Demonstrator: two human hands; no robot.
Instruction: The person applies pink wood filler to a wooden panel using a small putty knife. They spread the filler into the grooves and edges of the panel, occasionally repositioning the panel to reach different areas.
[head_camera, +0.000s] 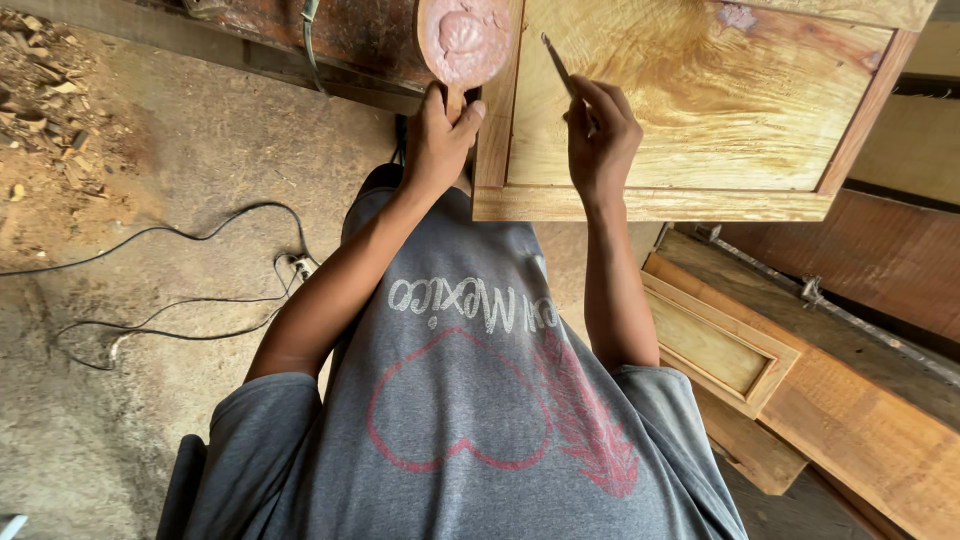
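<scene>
Left hand (440, 130) gripped the short handle of a round wooden paddle (463, 38) loaded with pinkish paste; the disc stood just above the curled fingers (470, 112). To its right, right hand (600, 135) pinched a thin blade (556, 62), long axis slanting up and left from the fingertips (585, 92), over the pale framed wooden panel (700, 100). The blade tip lay nearer the paste than the panel's centre. Right hand was closer to the panel.

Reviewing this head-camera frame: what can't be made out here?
- Head view: the round paddle of pinkish paste in the left hand is cut off by the top edge.
- The thin tool in the right hand: its lower end is hidden by the fingers.
- The wooden panel runs past the top edge.
</scene>
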